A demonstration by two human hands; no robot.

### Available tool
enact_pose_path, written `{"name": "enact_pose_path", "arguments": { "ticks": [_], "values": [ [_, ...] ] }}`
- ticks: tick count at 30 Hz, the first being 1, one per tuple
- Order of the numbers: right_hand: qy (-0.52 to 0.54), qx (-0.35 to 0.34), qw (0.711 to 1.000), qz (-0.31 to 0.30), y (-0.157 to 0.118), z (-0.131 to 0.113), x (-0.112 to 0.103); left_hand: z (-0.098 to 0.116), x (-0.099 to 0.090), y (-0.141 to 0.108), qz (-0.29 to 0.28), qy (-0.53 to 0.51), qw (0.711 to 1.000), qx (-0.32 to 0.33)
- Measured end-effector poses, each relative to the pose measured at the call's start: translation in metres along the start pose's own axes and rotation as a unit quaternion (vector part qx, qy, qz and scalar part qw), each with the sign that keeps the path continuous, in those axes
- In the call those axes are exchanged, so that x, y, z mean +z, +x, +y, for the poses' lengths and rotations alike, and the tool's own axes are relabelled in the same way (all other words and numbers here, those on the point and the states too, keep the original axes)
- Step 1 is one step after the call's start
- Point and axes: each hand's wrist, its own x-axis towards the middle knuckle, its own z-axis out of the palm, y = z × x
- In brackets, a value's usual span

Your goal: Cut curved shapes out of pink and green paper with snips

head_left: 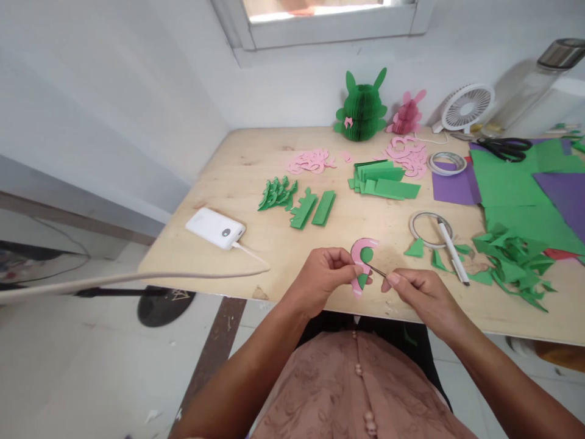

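Near the table's front edge, my left hand (329, 273) pinches a curved pink paper piece (361, 251) with green paper showing at its inner side. My right hand (414, 291) grips a thin dark tool (377, 271), whose tip touches the pink piece; its exact kind is too small to tell. Beyond my hands lie two folded green strips (323, 208) and a pile of small green cutouts (276, 192). Pink cutouts (312, 161) sit farther back.
A white power bank (214, 228) with a cable lies at left. Green scraps (516, 262), a white pen (452, 251) and a tape roll (446, 163) are at right. Black scissors (505, 148), a fan (467, 108) and a green paper figure (362, 111) stand or lie behind.
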Motion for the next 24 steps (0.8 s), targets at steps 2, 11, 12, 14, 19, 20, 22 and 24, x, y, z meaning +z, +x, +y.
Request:
{"name": "enact_pose_path", "arguments": {
  "ticks": [2,11,12,14,19,20,22,24],
  "values": [
    [-0.004,-0.003,1.000,0.004,0.000,-0.001,0.000,0.000,0.000,0.000,0.001,0.001,1.000,0.000],
    [-0.032,0.011,0.999,0.011,-0.002,0.000,0.000,-0.001,-0.002,-0.001,-0.004,-0.003,1.000,0.007],
    [-0.033,0.015,0.999,0.010,-0.002,0.000,0.000,-0.002,-0.002,-0.001,-0.005,-0.005,1.000,0.008],
    [-0.031,0.021,0.999,0.008,-0.003,0.000,-0.001,-0.003,-0.004,-0.001,-0.008,-0.011,1.000,0.007],
    [-0.003,0.054,0.999,0.004,-0.004,0.007,-0.002,-0.005,-0.005,-0.001,0.001,-0.022,1.000,0.001],
    [0.016,0.060,0.998,0.009,-0.004,0.009,-0.002,-0.005,-0.005,-0.001,0.002,-0.026,1.000,0.000],
    [0.074,0.065,0.995,0.030,-0.004,0.012,0.000,-0.006,-0.006,-0.001,0.002,-0.033,0.999,-0.001],
    [0.158,0.056,0.984,0.055,-0.003,0.013,0.003,-0.007,-0.005,-0.001,-0.002,-0.041,0.999,-0.003]
  ]
}}
